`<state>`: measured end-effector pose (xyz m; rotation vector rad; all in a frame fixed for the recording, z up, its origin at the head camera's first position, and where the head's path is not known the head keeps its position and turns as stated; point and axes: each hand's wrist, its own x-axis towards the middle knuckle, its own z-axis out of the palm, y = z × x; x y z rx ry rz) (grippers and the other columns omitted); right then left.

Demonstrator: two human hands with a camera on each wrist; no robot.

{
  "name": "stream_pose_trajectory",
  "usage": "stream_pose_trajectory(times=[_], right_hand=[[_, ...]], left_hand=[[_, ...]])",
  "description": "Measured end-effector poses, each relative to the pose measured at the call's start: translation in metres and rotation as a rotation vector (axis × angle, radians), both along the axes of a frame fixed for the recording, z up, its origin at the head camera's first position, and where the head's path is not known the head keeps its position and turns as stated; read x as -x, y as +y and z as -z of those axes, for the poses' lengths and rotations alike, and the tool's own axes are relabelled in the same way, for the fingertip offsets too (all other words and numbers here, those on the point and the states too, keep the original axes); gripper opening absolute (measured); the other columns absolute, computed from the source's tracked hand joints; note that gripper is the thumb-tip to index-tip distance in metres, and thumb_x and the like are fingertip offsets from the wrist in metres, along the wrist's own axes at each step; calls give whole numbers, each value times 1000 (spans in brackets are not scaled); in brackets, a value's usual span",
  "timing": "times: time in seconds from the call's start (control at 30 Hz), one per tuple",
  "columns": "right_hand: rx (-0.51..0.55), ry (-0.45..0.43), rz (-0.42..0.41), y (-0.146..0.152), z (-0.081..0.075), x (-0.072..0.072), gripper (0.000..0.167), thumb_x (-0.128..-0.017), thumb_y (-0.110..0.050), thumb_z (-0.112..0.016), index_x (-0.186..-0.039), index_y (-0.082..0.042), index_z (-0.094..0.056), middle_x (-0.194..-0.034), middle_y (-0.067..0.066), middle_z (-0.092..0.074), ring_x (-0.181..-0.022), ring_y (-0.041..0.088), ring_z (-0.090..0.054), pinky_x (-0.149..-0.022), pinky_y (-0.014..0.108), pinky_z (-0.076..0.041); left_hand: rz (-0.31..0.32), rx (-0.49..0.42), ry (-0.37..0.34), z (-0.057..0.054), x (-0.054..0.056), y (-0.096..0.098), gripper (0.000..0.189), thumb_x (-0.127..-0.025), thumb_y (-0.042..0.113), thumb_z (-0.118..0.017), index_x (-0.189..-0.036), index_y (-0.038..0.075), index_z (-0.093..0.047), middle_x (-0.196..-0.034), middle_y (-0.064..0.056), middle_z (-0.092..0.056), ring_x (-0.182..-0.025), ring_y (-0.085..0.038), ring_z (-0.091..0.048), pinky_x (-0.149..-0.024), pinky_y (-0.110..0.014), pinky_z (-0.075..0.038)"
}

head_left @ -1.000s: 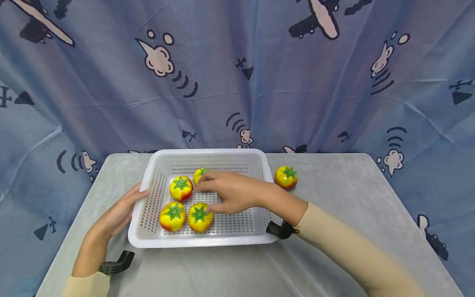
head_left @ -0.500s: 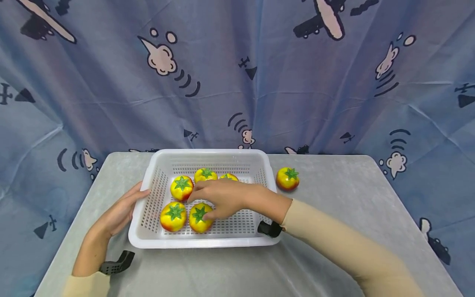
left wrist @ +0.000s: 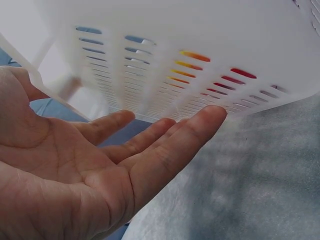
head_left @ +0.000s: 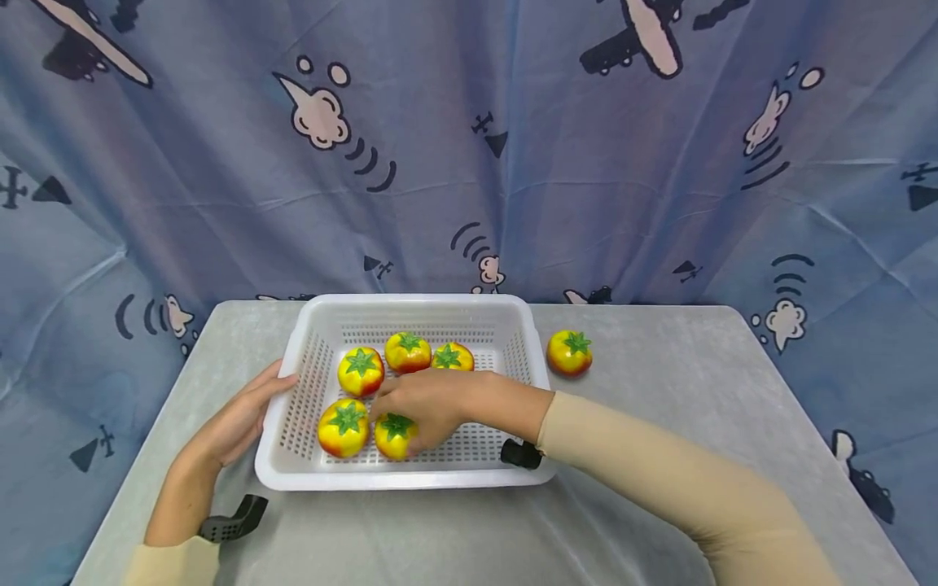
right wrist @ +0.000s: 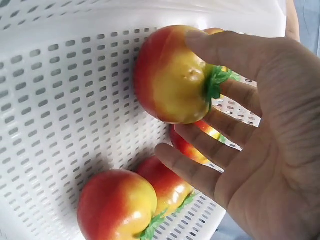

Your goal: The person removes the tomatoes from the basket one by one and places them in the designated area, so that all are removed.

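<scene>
In the head view, a white slotted basket holds several yellow-and-red tomatoes with green star-shaped tops. My left hand holds the basket's left side, thumb over the rim; in the left wrist view its fingers lie along the slotted outer wall. Inside the basket, my right hand reaches down round the front middle tomato. The right wrist view has the thumb on this tomato and the fingers at its far side, partly hidden behind it. Just left of it sits another tomato.
Three more tomatoes, a left one, a middle one and a right one, sit farther back in the basket. A loose tomato lies on the grey table to the right. Behind hangs a blue patterned curtain.
My right hand has come toward me and down, from above the back tomatoes to the front middle one, uncovering the back right tomato. The left hand keeps its hold on the basket.
</scene>
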<state>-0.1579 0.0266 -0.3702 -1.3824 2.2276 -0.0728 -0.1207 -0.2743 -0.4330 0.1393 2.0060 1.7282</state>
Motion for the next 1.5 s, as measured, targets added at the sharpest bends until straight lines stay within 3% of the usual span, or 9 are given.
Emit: stream_pose_trajectory(times=[0.17,0.4,0.77,1.17,1.3,1.5], right_hand=[[14,-10,-14,1,3,1,61,-93,-25,-82,-149,-21,-60,-151,-1,-60,-132,13,-60,-116,31,-47],[-1,-10,6,0,4,1,67,-90,-14,-82,-152,-23,-57,-156,0,-56,-135,15,-59,-118,33,-46],[5,-12,5,-3,8,1,67,-90,-25,-86,-151,-22,-58,-156,0,-57,-139,15,-57,-120,33,-44],[37,24,27,8,-1,1,60,-92,-26,-83,-147,-18,-61,-147,1,-62,-126,15,-61,-115,32,-49],[46,14,52,13,-3,2,63,-92,-27,-83,-149,-17,-60,-148,3,-61,-126,15,-61,-114,33,-49],[77,-36,155,25,-9,2,64,-91,-30,-85,-149,-20,-60,-152,5,-58,-129,17,-59,-116,37,-48]], left_hand=[[2,-1,4,-1,1,0,70,-115,39,-34,-172,16,2,-166,-32,-28,-138,-35,-54,-98,-43,-56],[-9,6,-13,-1,2,1,72,-115,41,-35,-172,18,1,-167,-31,-27,-141,-40,-52,-100,-48,-56],[-6,11,-21,0,0,0,73,-115,41,-34,-172,17,4,-168,-33,-24,-139,-38,-53,-100,-47,-56],[-8,13,-21,-2,1,1,73,-115,41,-34,-171,17,4,-169,-32,-23,-140,-39,-51,-101,-49,-56],[-8,3,-19,-2,0,0,72,-115,40,-34,-171,16,3,-168,-32,-25,-138,-34,-54,-100,-46,-55],[2,-14,-12,-2,0,0,71,-115,39,-34,-171,15,3,-167,-33,-25,-137,-32,-54,-99,-44,-55]])
